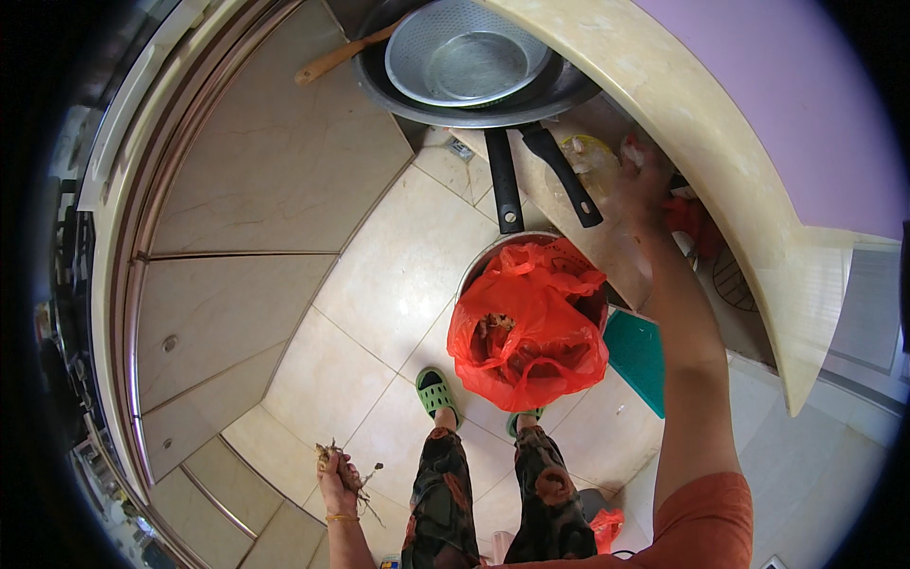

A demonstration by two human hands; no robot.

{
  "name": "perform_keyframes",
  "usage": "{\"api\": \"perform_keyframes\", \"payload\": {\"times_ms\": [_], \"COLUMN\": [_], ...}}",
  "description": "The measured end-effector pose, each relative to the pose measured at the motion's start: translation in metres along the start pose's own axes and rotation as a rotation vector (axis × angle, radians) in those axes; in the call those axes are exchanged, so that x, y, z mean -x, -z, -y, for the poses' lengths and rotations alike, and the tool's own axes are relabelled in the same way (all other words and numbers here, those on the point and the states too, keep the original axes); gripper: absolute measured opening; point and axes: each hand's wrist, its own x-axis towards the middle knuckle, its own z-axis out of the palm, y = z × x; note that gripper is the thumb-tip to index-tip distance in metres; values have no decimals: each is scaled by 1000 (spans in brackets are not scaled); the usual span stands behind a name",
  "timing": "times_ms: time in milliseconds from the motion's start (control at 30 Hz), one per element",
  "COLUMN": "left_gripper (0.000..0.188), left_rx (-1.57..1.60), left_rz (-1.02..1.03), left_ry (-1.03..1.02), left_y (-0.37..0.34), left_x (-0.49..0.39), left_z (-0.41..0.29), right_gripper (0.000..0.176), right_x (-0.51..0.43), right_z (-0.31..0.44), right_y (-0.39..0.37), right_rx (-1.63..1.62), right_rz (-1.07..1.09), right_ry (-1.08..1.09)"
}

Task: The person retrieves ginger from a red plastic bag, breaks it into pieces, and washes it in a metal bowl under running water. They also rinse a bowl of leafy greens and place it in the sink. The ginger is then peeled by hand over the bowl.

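Note:
My left hand (335,484) grips a clump of dry brown roots (348,472), with thin strands hanging from it. On the right, my right hand (645,183) reaches under the countertop to a low shelf. A small whitish and red item (631,151) is at its fingers; blur and shadow hide whether they hold it. Just left of that hand sits a yellow-rimmed container (589,158) with pale contents. A red plastic bag (526,334) lies open over a metal pot (469,263) in front of my feet, with more brown roots (498,323) showing inside.
Pan handles (503,185) jut out above the pot. A perforated metal colander (476,60) rests in a large dark pan (370,85), beside a wooden handle (334,62). A green board (636,355) stands near my right forearm. The countertop (753,235) overhangs the shelf (569,213).

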Motion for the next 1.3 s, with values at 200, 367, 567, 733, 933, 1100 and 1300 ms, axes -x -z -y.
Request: {"api": "perform_keyframes", "payload": {"times_ms": [200, 367, 567, 733, 933, 1100, 1300], "left_gripper": [10, 16, 23, 27, 30, 26, 25], "left_rx": [-85, -8, -16, 40, 72, -10, -191], "left_rz": [-54, 281, 728, 822, 809, 728, 708], "left_ry": [10, -64, 32, -21, -136, -395, -621], "left_y": [-46, -120, -188, -187, -158, -136, -119], "left_x": [22, 59, 134, 176, 188, 202, 215], "left_z": [-26, -59, -91, -128, -168, -200, -225], "right_gripper": [22, 33, 34, 31, 26, 27, 19], "right_x": [9, 73, 140, 160, 145, 122, 103], "right_z": [77, 179, 295, 357, 414, 444, 464], "right_y": [73, 121, 181, 215, 236, 266, 280], "right_rx": [-803, -1417, -1656, -1429, -1056, -762, -688], "right_rz": [-16, 255, 452, 536, 537, 608, 746], "right_ry": [-893, -1113, -1184, -1062, -575, -256, -163]}}
